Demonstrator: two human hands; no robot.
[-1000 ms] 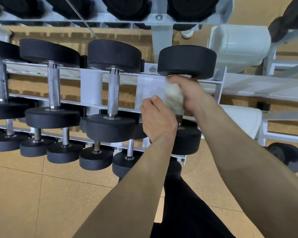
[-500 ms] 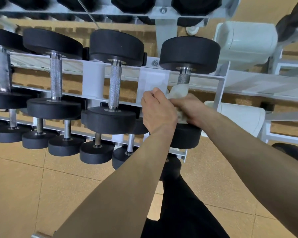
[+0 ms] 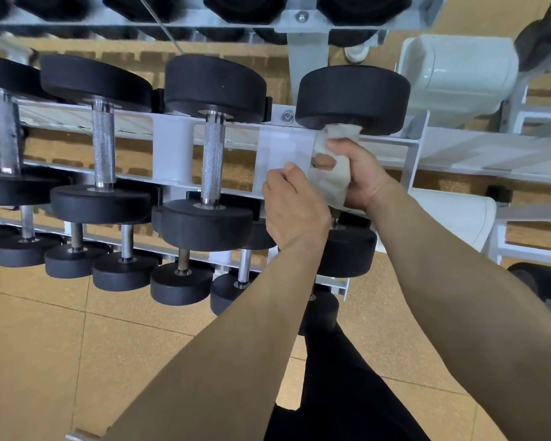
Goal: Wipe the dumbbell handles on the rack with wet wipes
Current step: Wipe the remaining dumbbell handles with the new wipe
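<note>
Right hand [image 3: 360, 173] grips wet wipe [image 3: 331, 178] wrapped round handle of rightmost dumbbell [image 3: 353, 97] on rack [image 3: 414, 144]; left hand [image 3: 295, 205] fisted just beside

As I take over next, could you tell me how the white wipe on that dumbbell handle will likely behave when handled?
Probably floppy: the wipe bunches and creases where the right hand grips it on the dumbbell. Likely light and thin, as it folds tightly in one grip. It may snag, since the neighbouring handle looks roughly knurled.
</note>
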